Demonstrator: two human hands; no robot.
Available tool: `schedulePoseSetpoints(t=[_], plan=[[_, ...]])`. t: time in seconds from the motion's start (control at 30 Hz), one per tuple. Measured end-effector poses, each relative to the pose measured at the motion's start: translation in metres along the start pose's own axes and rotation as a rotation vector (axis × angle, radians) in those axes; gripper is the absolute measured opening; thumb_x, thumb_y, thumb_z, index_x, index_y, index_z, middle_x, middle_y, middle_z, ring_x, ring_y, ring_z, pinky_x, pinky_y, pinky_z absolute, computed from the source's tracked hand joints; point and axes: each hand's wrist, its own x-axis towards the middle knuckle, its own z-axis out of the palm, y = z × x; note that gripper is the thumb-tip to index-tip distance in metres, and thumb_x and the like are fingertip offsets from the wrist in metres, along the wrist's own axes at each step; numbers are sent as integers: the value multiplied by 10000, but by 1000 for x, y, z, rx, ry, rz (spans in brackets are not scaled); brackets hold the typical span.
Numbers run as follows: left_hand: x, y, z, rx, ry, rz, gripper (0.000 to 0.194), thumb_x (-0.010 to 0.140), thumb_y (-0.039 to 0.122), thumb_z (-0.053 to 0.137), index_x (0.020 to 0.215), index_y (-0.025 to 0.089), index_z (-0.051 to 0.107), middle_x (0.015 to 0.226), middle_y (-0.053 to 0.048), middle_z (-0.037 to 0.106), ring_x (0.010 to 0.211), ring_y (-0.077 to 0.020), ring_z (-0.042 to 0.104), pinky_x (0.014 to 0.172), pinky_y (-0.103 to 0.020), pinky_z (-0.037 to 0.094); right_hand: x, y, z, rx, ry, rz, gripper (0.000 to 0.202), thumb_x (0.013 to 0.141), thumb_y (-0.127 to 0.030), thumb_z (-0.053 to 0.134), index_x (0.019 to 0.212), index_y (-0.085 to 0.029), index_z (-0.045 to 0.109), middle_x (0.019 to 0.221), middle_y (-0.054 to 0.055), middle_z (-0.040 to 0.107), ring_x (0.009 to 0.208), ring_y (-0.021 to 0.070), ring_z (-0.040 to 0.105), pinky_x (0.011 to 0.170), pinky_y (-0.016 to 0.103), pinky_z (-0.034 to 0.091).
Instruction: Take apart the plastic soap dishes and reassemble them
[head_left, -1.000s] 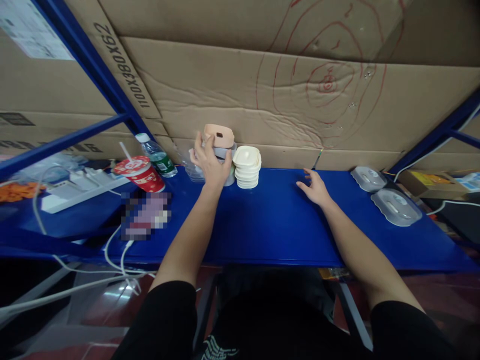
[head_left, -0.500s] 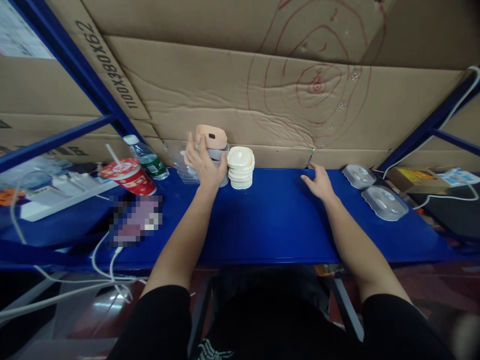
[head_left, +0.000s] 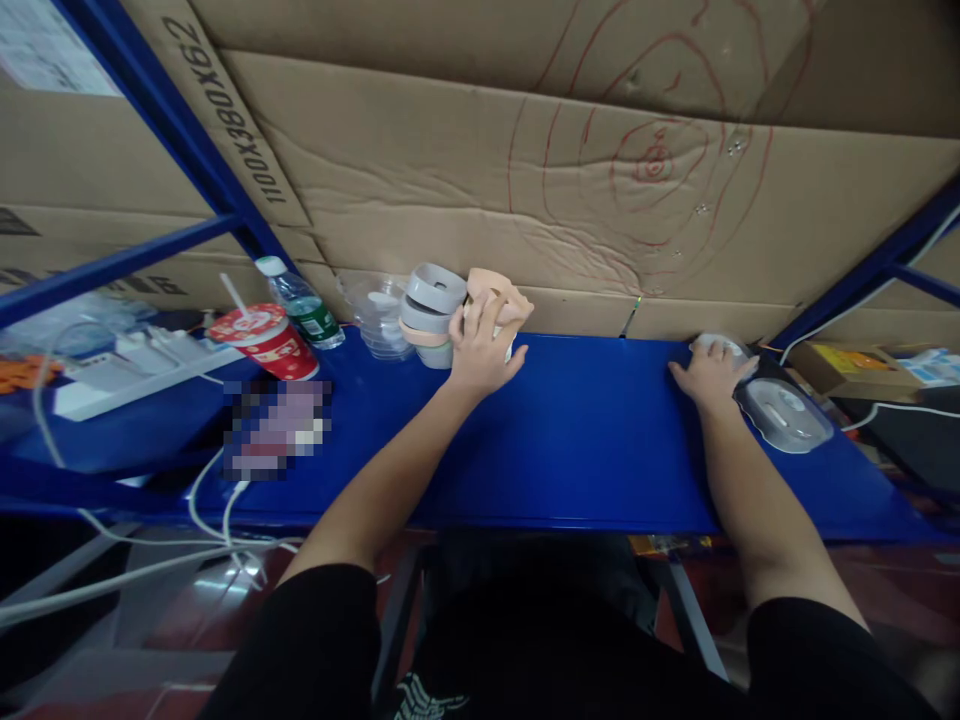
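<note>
My left hand [head_left: 484,350] is wrapped round a peach-coloured container [head_left: 499,290], which is tilted over the place of the cream stack; that stack is mostly hidden by the hand. Directly to the left stands a stack of grey and peach containers [head_left: 435,290], with clear plastic ones [head_left: 381,315] beside it. On the right, my right hand [head_left: 711,375] rests with fingers spread on a clear plastic lid [head_left: 739,355]. A second clear lid [head_left: 787,415] lies nearer to me on the blue table [head_left: 577,440].
At the left are a red cup [head_left: 274,345] with a straw, a water bottle [head_left: 304,305], a white power strip [head_left: 142,370] and loose cables. A cardboard box [head_left: 855,375] sits at the far right. Blue posts and a cardboard wall [head_left: 420,160] stand behind.
My left hand has moved right with the peach container, off the grey stack, whose top now shows. My right hand has moved right onto the farther clear lid. The view has shifted slightly.
</note>
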Motion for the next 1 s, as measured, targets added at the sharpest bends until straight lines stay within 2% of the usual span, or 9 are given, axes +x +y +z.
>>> schedulePoseSetpoints(t=[0.1,0.2,0.27,0.33,0.5,0.57,0.63,0.8,1.0], plan=[[2,-8,2,23,-7,-35,314,903,353,742,1207,285,781,1683,-117,525,1617,-447,371,1301,-734,159,-4,-20,-5,55,94,-80,656,980,-523,555,1508,-136,586,1511,281,613,1439,481,491,1219,852,144],[1,-13,3,24,-17,-25,315,918,372,740,1217,281,774,1660,-122,553,1612,-449,379,1299,-751,139,-6,-29,-7,88,152,-108,662,986,-552,526,1516,-159,580,1605,264,545,1506,486,417,1205,875,142],[0,-14,3,24,-21,-22,290,938,368,718,1210,286,775,1639,-116,578,1605,-442,395,1299,-752,134,-6,-26,-4,97,136,-64,696,990,-587,508,1527,-151,574,1654,271,492,1565,507,336,1190,891,147],[0,-14,4,22,-18,-28,259,957,362,689,1190,289,775,1621,-110,598,1599,-435,408,1301,-748,128,-4,-19,-1,124,85,-1,743,982,-636,509,1536,-144,575,1667,285,472,1569,526,333,1182,879,200],[3,-20,4,-2,9,-36,239,985,355,647,1180,294,771,1482,-103,706,1544,-414,477,1315,-723,93,7,-4,7,257,-22,14,768,920,-643,638,1520,-164,616,1626,272,525,1446,487,530,1176,657,444],[4,-25,3,-9,28,-51,263,1014,338,608,1214,298,775,1389,-109,750,1501,-398,523,1322,-702,86,10,-6,10,312,-28,-47,734,904,-603,675,1492,-166,642,1611,257,544,1448,451,544,1197,575,458],[5,-30,1,-3,42,-58,311,1046,337,569,1281,290,767,1341,-125,763,1466,-389,552,1319,-692,94,11,-12,14,377,-32,-139,718,896,-596,675,1470,-165,656,1606,244,551,1472,428,531,1226,546,439],[8,-42,-5,-6,51,71,326,1094,360,527,1309,277,757,1281,-132,781,1368,-360,617,1264,-662,224,9,-26,24,542,-49,-344,781,846,-724,695,1424,-199,672,1589,210,573,1485,459,521,1261,639,400],[13,-51,-16,-37,25,249,289,1101,346,526,1268,261,746,1232,-141,769,1233,-319,674,1101,-535,473,8,-30,28,600,-47,-403,872,831,-862,652,1446,-243,664,1606,185,573,1488,473,523,1269,674,389]])
